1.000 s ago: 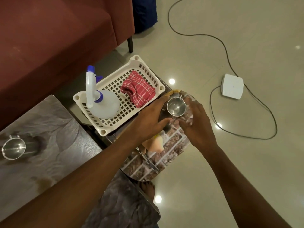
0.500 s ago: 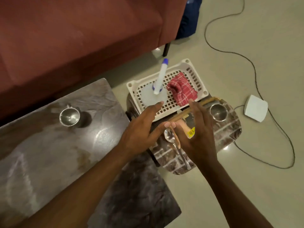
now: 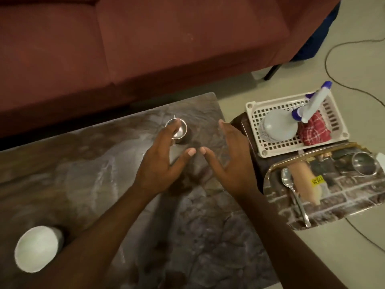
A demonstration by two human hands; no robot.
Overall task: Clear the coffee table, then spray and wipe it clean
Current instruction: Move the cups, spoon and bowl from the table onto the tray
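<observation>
I judge the clearing about half done. On the tray (image 3: 343,197), which sits off the table's right end, I see a spoon (image 3: 287,178), a second cup (image 3: 364,163) and a pale packet I can't read properly. Two things are left on the table (image 3: 83,174): a steel cup (image 3: 177,130) near the far edge, and a white bowl (image 3: 36,248) at the near left corner. Neither spraying nor wiping looks to have begun. The spray (image 3: 279,128) stands in the basket (image 3: 253,126) behind the tray, with the red checked cloth (image 3: 312,132) beside it, and nothing grips either one.

Both of my hands hover over the middle of the table, palms facing each other, thumbs nearly meeting. My left hand (image 3: 160,163) is released, fingers straight and stretched forward. Its fingertips overlap the near rim of the cup from this angle, but I can't tell whether they touch the metal or hang just above it. They are not curled round it, so I count it as not grasped. My right hand (image 3: 229,161) is also loose and holds nothing. It sits to the right of the cup, clearly apart from it, and near the table's right edge.

The bowl lies well away from both hands, beside my left forearm.
</observation>
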